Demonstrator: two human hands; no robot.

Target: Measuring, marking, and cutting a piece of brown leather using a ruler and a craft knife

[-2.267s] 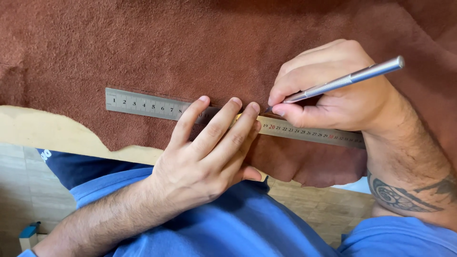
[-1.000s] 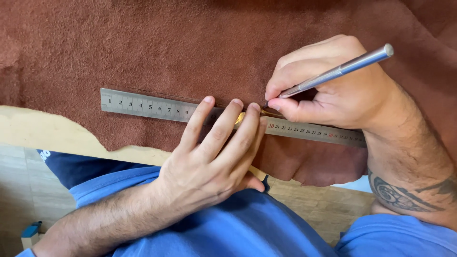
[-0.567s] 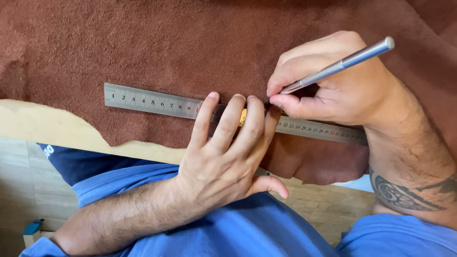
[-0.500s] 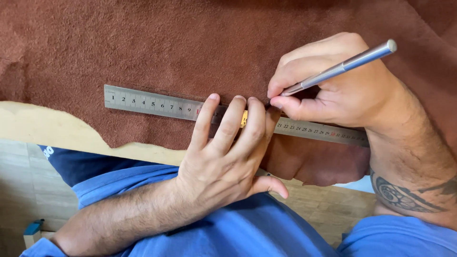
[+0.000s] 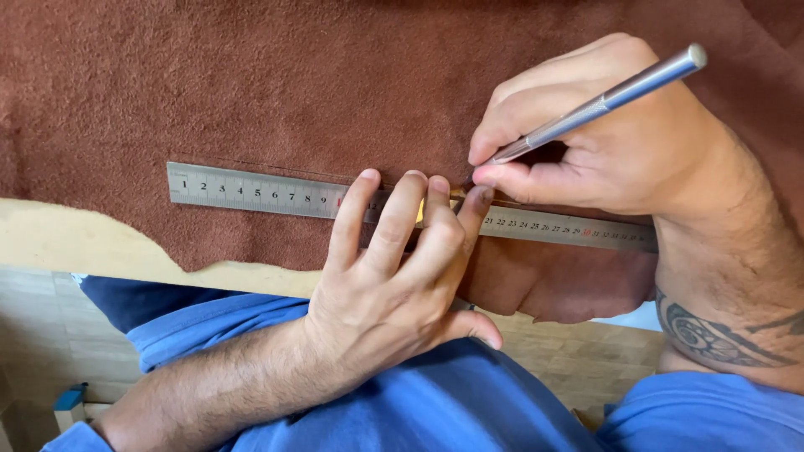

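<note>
A steel ruler [image 5: 251, 191] lies across a sheet of reddish-brown suede leather [image 5: 276, 84]. My left hand [image 5: 394, 268] presses the ruler's middle flat with its spread fingertips. My right hand [image 5: 595, 142] grips a slim silver metal pen-like tool [image 5: 603, 102], its tip down at the ruler's upper edge just right of my left fingertips. The tool's point is hidden behind my fingers. A faint scored line runs along the leather above the ruler's left part.
The leather overhangs a pale wooden table edge [image 5: 75, 238]. Below are my blue sleeves [image 5: 377, 402] and a wooden floor [image 5: 42, 343]. A small blue object [image 5: 69, 398] sits at the bottom left.
My left hand has slid to the right along the ruler toward my right hand, fingers now closer together. My right hand and the tool have stayed nearly in place.
</note>
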